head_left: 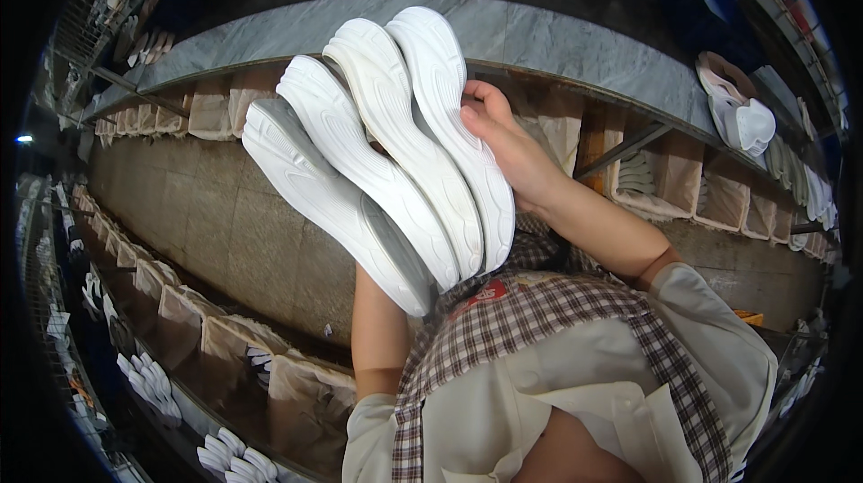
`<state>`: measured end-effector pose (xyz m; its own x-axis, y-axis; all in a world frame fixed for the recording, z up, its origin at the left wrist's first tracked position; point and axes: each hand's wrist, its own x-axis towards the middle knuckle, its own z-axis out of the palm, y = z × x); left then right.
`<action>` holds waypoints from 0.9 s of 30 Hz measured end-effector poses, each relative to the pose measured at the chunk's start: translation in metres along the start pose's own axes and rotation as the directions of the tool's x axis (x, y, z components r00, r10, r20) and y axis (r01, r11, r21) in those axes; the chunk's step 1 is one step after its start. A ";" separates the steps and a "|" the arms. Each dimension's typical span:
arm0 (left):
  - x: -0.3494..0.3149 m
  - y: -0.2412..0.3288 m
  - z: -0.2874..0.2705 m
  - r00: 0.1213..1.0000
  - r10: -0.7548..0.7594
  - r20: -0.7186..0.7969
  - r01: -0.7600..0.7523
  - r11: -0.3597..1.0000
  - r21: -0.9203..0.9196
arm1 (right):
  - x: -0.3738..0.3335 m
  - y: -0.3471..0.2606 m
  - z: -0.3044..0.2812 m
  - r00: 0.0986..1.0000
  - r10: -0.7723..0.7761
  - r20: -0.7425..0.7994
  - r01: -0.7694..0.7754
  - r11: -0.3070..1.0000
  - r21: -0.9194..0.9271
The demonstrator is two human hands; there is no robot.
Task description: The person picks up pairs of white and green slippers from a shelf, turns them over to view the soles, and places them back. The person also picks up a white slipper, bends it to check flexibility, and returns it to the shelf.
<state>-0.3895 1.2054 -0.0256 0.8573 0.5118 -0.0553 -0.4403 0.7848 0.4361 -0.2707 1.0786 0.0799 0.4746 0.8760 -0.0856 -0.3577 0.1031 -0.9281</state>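
Observation:
Several white shoe soles (431,186) are held up in front of me in a fanned, overlapping row, their wavy grooved sidewalls showing. The leftmost sole (310,186) shows a grey shaded face, and the second from the right looks slightly creamier. My right hand (508,137) closes on the outer edge of the rightmost sole (440,79), thumb and fingers at its narrow middle. My left forearm (378,330) rises behind the lower end of the row; the soles hide that hand and its fingers.
Beyond the soles runs a long grey marble-patterned bench (575,43). White shoe parts (742,115) lie on its right end. Cloth-lined bins (661,182) stand beneath it. More lined bins (310,402) and bundles of white soles (238,456) line the left side, along the tiled floor (198,204).

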 end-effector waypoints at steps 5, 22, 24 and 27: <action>0.001 0.000 0.001 1.000 -0.010 0.001 0.010 1.000 -0.010 | 0.002 0.001 0.000 1.000 0.019 -0.002 -0.019 1.000 0.021; 0.005 0.001 0.005 1.000 -0.015 0.018 0.014 1.000 0.017 | -0.003 0.015 -0.020 0.999 -0.016 0.047 0.016 1.000 -0.012; 0.005 0.002 0.004 1.000 -0.010 0.020 0.009 1.000 0.024 | -0.004 0.018 -0.023 0.997 -0.047 0.066 0.047 0.999 0.002; 0.004 0.002 0.003 1.000 -0.009 0.021 0.009 0.999 0.034 | -0.005 0.022 -0.027 0.990 -0.097 0.098 0.095 0.995 0.028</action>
<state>-0.3867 1.2081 -0.0221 0.8668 0.4970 -0.0407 -0.4235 0.7767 0.4662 -0.2591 1.0639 0.0496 0.4260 0.9038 0.0412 -0.3333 0.1991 -0.9216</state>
